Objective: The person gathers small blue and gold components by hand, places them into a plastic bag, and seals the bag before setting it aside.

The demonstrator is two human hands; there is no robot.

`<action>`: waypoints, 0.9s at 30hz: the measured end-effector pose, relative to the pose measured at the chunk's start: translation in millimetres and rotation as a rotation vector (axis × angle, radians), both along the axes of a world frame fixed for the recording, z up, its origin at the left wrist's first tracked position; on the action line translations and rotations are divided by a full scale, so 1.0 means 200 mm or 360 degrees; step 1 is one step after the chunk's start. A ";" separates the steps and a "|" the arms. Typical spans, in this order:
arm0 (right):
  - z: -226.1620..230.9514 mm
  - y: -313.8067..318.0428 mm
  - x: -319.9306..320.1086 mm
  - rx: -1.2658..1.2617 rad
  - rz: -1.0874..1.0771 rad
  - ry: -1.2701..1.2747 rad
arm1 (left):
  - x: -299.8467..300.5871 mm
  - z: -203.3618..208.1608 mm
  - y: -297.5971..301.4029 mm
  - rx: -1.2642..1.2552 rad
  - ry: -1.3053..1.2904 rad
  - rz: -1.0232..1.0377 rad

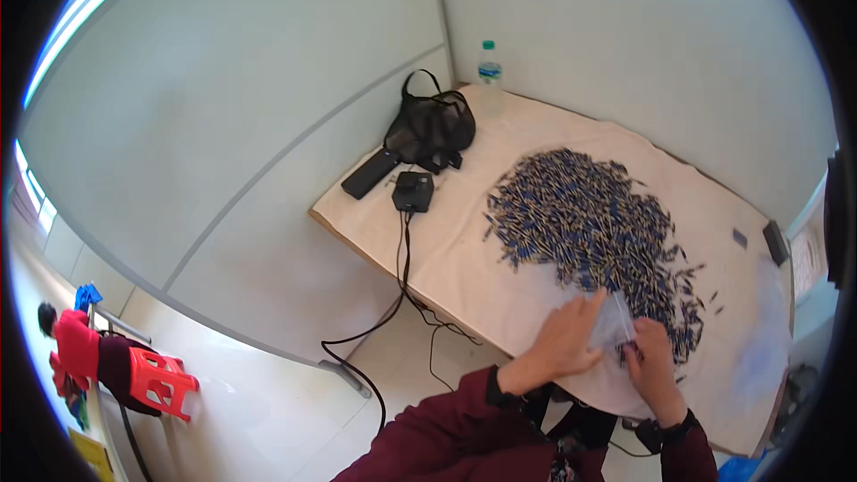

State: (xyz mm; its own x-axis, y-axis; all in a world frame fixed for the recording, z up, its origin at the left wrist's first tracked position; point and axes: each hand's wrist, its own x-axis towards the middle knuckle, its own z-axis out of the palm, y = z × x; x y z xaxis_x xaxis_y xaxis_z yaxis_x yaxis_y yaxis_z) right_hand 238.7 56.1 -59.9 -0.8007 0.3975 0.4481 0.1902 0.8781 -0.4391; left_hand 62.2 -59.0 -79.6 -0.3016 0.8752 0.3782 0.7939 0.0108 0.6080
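Observation:
A clear plastic bag [610, 326] lies between my hands at the near edge of the pile. My left hand [561, 339] rests along the bag's left side, fingers stretched out and thumb apart. On the bag's other side, my right hand [654, 364] is closed, thumb and fingers pinching a few small dark pieces at the bag. Their exact number is hidden by the fingers. Beyond both hands spreads a large pile of small slim dark-blue and tan pieces [585, 214], too small to name. Loose ones trail off to the pile's right.
A cream cloth covers the table [464, 241]. At the back are a black mesh bag [433, 125], a black case [371, 174], a black box with cables [412, 192] and a water bottle [489, 67]. Partitions stand behind. A person sits on a red stool [161, 379] at far left.

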 end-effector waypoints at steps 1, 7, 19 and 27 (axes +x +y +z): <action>-0.03 -0.02 -0.01 0.0184 0.0090 -0.0159 | 0.02 -0.03 -0.01 0.0111 -0.0202 -0.0071; -0.13 0.00 -0.08 0.0435 0.0285 -0.0503 | 0.18 -0.11 0.01 0.0296 -0.0561 -0.0377; -0.24 0.18 0.00 0.0383 0.0219 -0.0675 | 0.21 -0.15 0.01 0.0237 -0.0283 -0.0308; -0.17 0.24 0.01 -0.0190 -0.0068 -0.0431 | 0.17 -0.14 0.00 0.0257 0.0010 -0.0429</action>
State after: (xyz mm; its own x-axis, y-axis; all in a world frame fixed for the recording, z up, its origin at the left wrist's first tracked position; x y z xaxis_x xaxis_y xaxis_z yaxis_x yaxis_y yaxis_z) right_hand 241.2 105.1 -92.9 -0.8663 0.4701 0.1687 0.3499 0.8122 -0.4668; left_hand 96.7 -59.6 -107.9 -0.0638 0.8517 0.5201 0.7589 -0.2970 0.5796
